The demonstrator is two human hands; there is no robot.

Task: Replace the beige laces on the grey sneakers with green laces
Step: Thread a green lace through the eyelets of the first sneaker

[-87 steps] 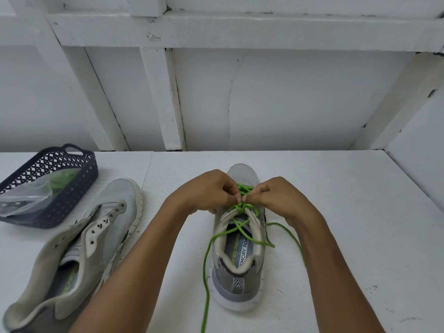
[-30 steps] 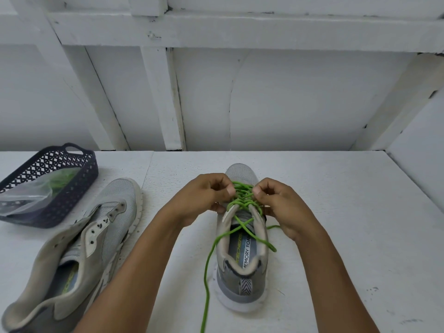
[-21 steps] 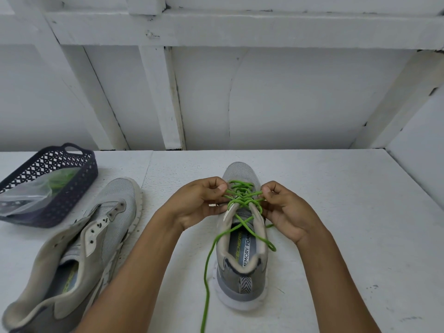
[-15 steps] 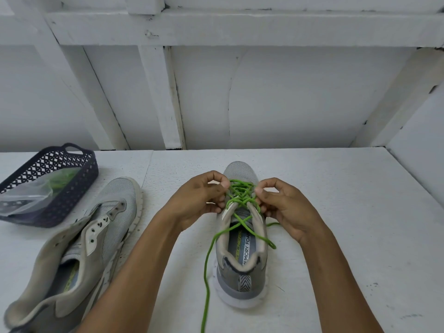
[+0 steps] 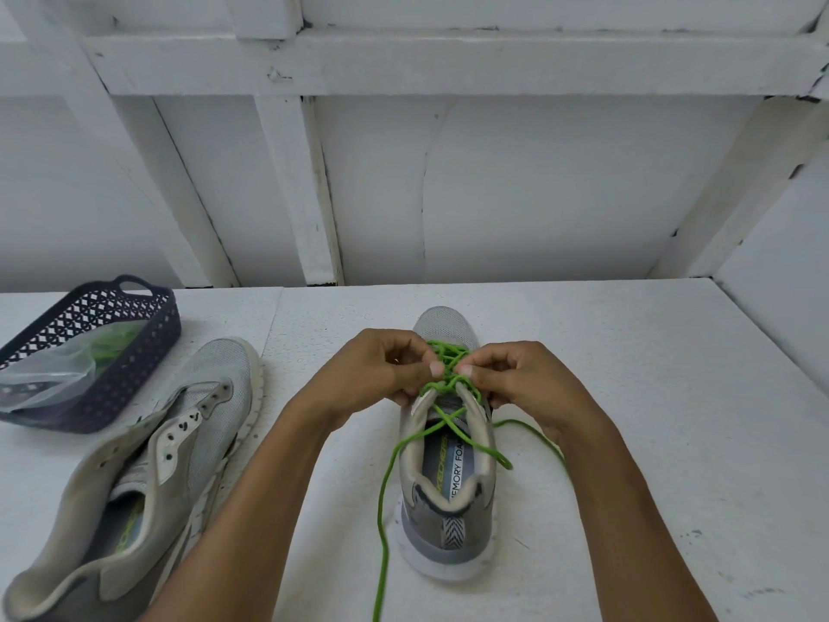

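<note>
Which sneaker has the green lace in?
The centre sneaker, green lace crossing its eyelets; the left sneaker beside the basket has bare eyelets.

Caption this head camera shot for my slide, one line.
Left hand and right hand pinch the green lace over a grey sneaker; its unlaced twin and a dark basket sit left.

Bare table [image 5: 650, 374] stretched right of the middle sneaker [image 5: 448, 523] to the side wall [image 5: 789, 280], and a bare strip ran between its toe and the back wall [image 5: 516, 195]. Left, the unlaced sneaker [image 5: 188, 433] and the dark basket [image 5: 148, 352] beyond it blocked the way. A green lace [image 5: 381, 531] trailed across the near table beside the heel. The left hand [image 5: 377, 374] and right hand [image 5: 525, 379], pinching lace, covered the eyelets.
</note>
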